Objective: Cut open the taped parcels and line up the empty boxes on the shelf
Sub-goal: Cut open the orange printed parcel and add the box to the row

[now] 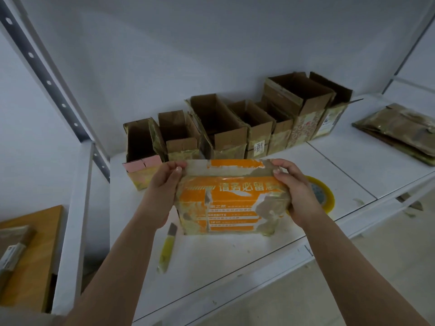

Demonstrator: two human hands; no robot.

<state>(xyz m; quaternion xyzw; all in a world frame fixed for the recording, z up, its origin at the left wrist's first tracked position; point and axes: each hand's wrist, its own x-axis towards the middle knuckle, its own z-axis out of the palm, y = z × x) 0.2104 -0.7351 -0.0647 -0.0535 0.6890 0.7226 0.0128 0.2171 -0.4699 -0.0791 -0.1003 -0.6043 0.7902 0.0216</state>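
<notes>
An orange taped parcel [229, 196] with white printed characters stands on the white shelf [235, 252], wrapped in glossy clear tape. My left hand [162, 187] grips its left end, thumb over the top edge. My right hand [296, 187] grips its right end in the same way. A yellow utility knife [167, 245] lies on the shelf just below my left forearm, blade extended and pointing away. Behind the parcel, a row of several opened empty cardboard boxes [223, 128] lines the back wall.
A roll of yellowish tape [322, 194] lies flat behind my right hand. Flattened taped packages [400, 130] are stacked at the shelf's far right. A perforated metal upright [49, 83] rises at left. A wooden surface [28, 255] with another parcel sits lower left.
</notes>
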